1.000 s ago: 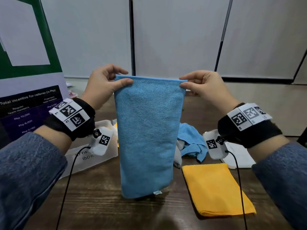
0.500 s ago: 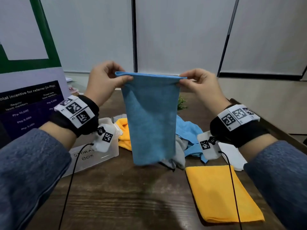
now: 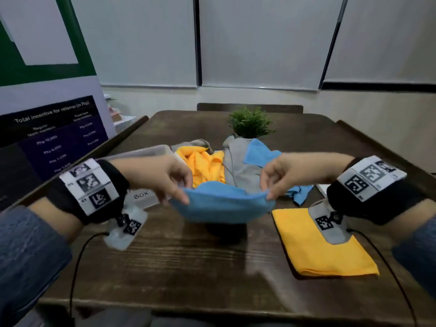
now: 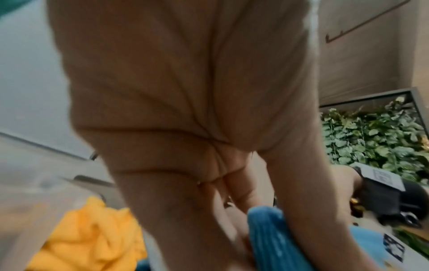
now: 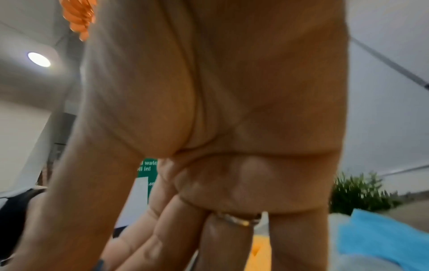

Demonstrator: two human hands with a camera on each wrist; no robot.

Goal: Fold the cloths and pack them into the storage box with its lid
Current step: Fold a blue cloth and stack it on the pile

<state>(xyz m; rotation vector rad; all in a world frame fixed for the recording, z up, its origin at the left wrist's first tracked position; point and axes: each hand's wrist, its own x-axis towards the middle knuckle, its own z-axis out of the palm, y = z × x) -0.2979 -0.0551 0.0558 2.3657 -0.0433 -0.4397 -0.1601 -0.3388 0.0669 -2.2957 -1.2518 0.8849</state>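
Blue microfibre sags between the two hands: the blue cloth is held low over the wooden table, its middle drooping toward the boards while the left hand pinches one top corner between thumb and fingers and the right hand pinches the other. From the left wrist view the same cloth shows bunched under the thumb; the right wrist view is mostly palm and blurred, so the pinch itself cannot be made out there. Just behind the left hand sits the clear storage box, its label partly hidden by the wrist. Beyond and between the hands lies a loose heap: a crumpled yellow cloth, a grey cloth and another blue cloth lying on the grey one. Under the right wrist a folded yellow cloth lies flat on the table. Past the heap stands a small green plant.
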